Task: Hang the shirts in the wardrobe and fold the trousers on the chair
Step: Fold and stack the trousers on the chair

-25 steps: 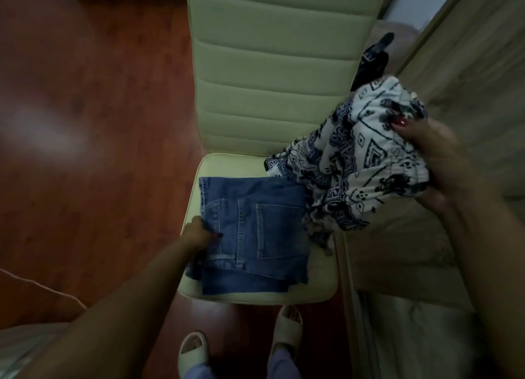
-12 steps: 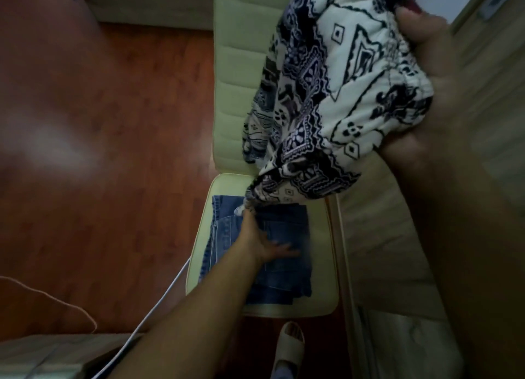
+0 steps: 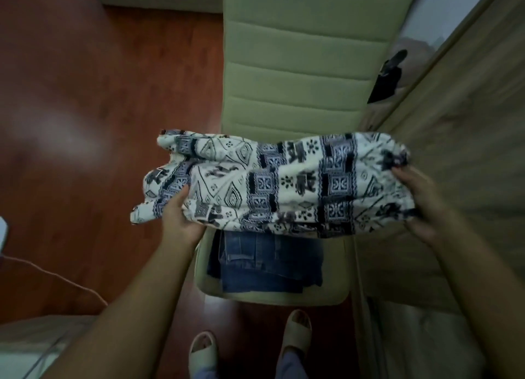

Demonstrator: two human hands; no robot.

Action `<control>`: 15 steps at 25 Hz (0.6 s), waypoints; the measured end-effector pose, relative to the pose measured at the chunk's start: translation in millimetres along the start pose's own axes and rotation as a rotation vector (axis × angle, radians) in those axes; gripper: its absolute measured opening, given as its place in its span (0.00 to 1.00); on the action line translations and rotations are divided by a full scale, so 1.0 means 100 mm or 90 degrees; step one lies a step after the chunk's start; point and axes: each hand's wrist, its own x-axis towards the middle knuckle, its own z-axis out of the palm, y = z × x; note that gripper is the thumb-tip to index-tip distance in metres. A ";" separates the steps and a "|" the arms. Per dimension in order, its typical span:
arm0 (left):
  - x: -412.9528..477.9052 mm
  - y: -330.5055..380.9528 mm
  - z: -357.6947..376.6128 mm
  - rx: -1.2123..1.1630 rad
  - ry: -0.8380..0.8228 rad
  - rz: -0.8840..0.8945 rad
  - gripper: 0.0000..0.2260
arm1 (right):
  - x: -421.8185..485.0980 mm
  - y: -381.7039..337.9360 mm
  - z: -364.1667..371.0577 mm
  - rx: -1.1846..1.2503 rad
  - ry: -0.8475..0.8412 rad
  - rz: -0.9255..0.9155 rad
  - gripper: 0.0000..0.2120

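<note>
Jeans [image 3: 267,265] folded, lying on chair [image 3: 292,66] seat; I count that part done. Patterned garment [image 3: 272,185] held bunched and stretched level above jeans. Left hand [image 3: 181,216] grips its left end, fingers curled under cloth. Right hand [image 3: 420,199] pinches right end. I cannot tell if it is shirt or trousers. My read: roughly midway. This piece not yet folded or hung. Wardrobe [image 3: 468,123] at right; no hung shirts visible to me.

The left hand [image 3: 181,219] is off the folded jeans [image 3: 267,262] and now grips the left end of the patterned garment [image 3: 272,185]. The right hand [image 3: 420,205] is lower, and the garment, bunched before, now stretches sideways between both hands.
</note>
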 end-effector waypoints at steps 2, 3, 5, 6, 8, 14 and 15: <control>0.08 -0.15 -0.32 0.088 0.070 -0.064 0.12 | 0.13 0.33 -0.16 -0.160 0.077 0.023 0.17; 0.11 -0.26 -0.49 0.112 0.106 -0.106 0.10 | 0.20 0.53 -0.28 -0.247 0.110 0.050 0.18; 0.17 -0.46 -0.73 0.131 0.173 -0.163 0.09 | 0.30 0.83 -0.47 -0.330 0.131 0.092 0.22; 0.18 -0.54 -0.79 0.165 0.175 -0.174 0.09 | 0.34 0.92 -0.53 -0.345 0.129 0.102 0.23; 0.24 -0.60 -0.91 0.205 0.207 -0.134 0.13 | 0.37 0.98 -0.60 -0.380 0.140 0.092 0.22; 0.23 -0.43 -1.03 0.398 0.135 -0.056 0.10 | 0.34 0.68 -0.66 -0.502 0.216 0.016 0.22; 0.19 -0.42 -0.99 0.411 0.095 -0.094 0.10 | 0.34 0.62 -0.56 -0.496 0.217 0.016 0.23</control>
